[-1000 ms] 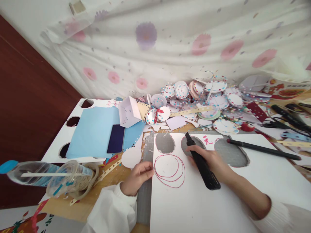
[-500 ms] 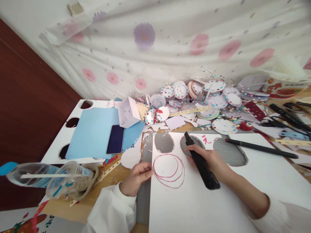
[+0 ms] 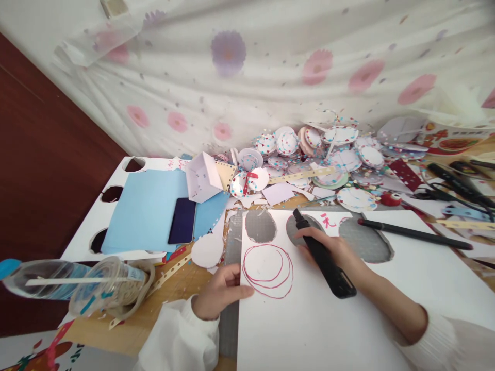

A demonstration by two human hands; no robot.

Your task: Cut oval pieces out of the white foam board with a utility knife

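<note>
A white sheet of card (image 3: 290, 330) lies on a grey cutting mat (image 3: 229, 330), with several rough holes along its far side. Red hand-drawn ovals (image 3: 293, 264) overlap near its left edge. My left hand (image 3: 220, 292) pinches that edge, thumb on top and the other fingers partly hidden behind the card. In my right hand (image 3: 336, 252) is a black utility knife (image 3: 328, 273), slanted with its tip over the middle hole. A black pen (image 3: 417, 236) with a red end rests across the card at right.
At left are a dark phone (image 3: 182, 220) on blue paper (image 3: 139, 211), a plastic bottle (image 3: 42, 281) and a clear cup (image 3: 91, 293). Decorated paper discs (image 3: 340, 135) pile up along the curtain (image 3: 270, 93). Behind the phone stands a paper box (image 3: 203, 178).
My left hand has shifted so its thumb reaches further onto the card's edge. The utility knife's rear end has moved slightly right; its tip stays over the middle hole.
</note>
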